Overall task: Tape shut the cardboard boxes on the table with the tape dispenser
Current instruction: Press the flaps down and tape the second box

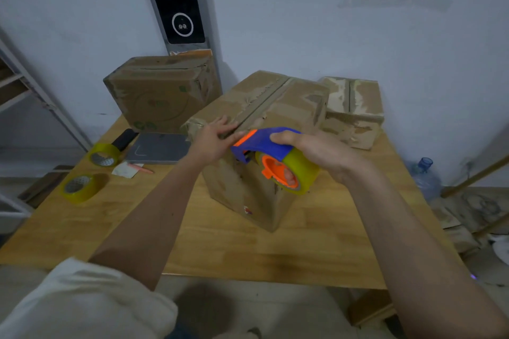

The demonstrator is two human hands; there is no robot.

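A worn cardboard box point(275, 107) stands near the middle of a pale wooden table point(220, 242), its brown skin scuffed and peeled in papery patches, its top flaps meeting at a seam that runs away from the viewer. The left hand point(213, 140) rests on the near end of that top, fingers fairly straight and laid flat beside the seam, holding nothing. The right hand point(311, 150) grips the tape dispenser point(271, 155), fingers curled over its smooth blue plastic handle; the orange front edge sits at the box's near top edge, by the left fingertips, and a glossy yellowish roll turns on an orange hub below. Two more battered boxes wait behind: a box on the left point(162, 93) with faded green print, tilted against the wall, and a smaller box on the right point(352, 110) with a torn, whitish top. At the table's left lie two spare rolls of tape point(80, 187), round and translucent yellow, a flat grey slab point(159, 148) and a scrap of paper point(125, 169).
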